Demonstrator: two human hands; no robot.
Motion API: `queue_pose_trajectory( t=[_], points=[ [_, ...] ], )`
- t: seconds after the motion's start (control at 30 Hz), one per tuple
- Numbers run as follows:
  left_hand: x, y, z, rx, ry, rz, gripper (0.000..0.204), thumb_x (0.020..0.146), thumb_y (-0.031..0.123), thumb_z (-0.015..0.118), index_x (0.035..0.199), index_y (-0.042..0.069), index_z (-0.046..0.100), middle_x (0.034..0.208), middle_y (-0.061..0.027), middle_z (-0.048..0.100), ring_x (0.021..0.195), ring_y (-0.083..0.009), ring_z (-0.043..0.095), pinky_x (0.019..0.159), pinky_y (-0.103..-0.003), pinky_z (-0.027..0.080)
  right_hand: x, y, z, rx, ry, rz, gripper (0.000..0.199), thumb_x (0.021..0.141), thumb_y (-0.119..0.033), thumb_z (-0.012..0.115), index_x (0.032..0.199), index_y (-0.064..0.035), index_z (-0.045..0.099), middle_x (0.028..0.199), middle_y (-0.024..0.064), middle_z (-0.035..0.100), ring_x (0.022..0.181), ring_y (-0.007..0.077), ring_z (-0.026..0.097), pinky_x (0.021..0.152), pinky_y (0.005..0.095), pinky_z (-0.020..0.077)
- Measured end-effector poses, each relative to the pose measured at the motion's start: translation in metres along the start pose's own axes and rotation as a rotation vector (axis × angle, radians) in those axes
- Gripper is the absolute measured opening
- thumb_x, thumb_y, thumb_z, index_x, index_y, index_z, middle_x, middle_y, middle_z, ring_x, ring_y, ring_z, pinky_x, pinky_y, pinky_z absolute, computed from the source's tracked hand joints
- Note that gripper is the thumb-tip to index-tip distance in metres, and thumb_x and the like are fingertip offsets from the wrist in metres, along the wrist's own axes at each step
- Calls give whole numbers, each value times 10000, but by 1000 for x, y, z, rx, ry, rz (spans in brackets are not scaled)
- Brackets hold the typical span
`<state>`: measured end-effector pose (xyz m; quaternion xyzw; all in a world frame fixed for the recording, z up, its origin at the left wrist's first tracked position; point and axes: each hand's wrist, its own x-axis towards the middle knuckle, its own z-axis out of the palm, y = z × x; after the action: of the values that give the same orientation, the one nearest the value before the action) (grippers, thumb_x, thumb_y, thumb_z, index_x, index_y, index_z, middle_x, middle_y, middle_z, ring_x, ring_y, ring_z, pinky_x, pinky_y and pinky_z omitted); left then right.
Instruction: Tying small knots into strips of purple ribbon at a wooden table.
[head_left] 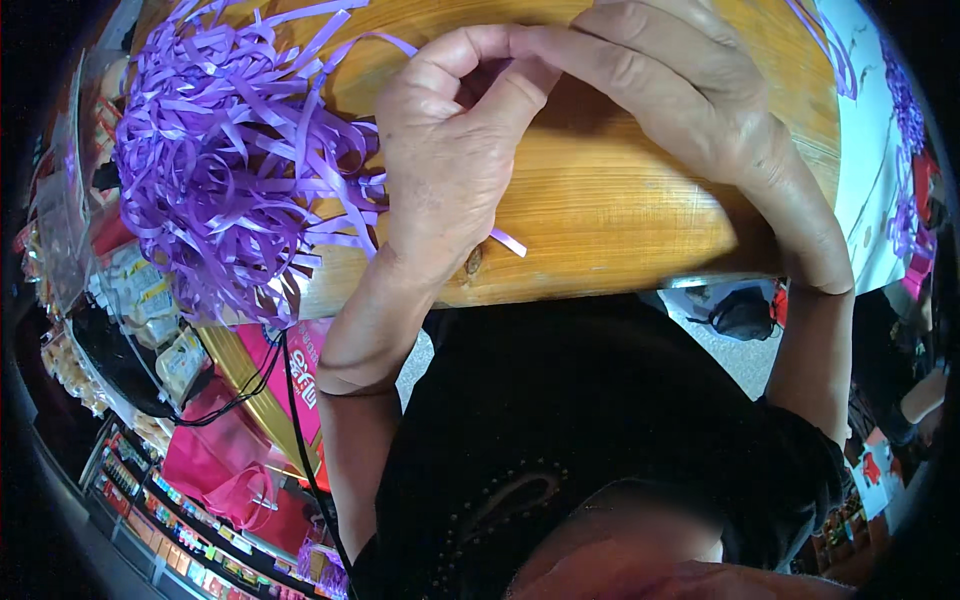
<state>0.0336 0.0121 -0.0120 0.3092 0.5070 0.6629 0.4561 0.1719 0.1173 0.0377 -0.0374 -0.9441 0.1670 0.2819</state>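
My left hand [455, 130] is raised over the wooden table, its thumb and forefinger pinched together. A strand of purple ribbon [385, 38] runs from the pile to behind this hand, and a short ribbon end [508, 242] sticks out below its wrist side. From the right, my right hand [680, 85] reaches across with bent fingers, its fingertips meeting those of the left. Whatever lies between the right fingertips is hidden. Left of my hands lies a big tangled heap of curled purple ribbons [215, 170].
The wooden table [620, 220] has its near edge against my body. A white marbled surface [870, 190] adjoins at the right, with more purple ribbon [905, 110] beyond. Packaged goods [140, 300], a pink bag [215, 460] and a thin black cord [295, 400] are at lower left.
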Motion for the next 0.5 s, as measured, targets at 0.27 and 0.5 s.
queue_pose_trajectory(
  t=[0.27, 0.5],
  points=[
    [11, 8, -15, 85, -46, -156, 112, 794, 87, 685, 882, 19, 668, 766, 7, 639, 675, -55, 552, 630, -186, 443, 22, 28, -3, -448, 10, -730, 170, 692, -100, 657, 814, 17, 635, 682, 59, 552, 607, 147, 508, 495, 251, 333],
    [12, 7, -14, 328, -42, -81, 156, 780, 13, 658, 931, -1, 622, 750, 19, 589, 598, -32, 436, 533, -178, 321, 30, 23, -12, -238, -166, -441, 153, 664, -116, 664, 752, -4, 608, 649, 45, 510, 579, 160, 481, 506, 269, 339]
  ],
)
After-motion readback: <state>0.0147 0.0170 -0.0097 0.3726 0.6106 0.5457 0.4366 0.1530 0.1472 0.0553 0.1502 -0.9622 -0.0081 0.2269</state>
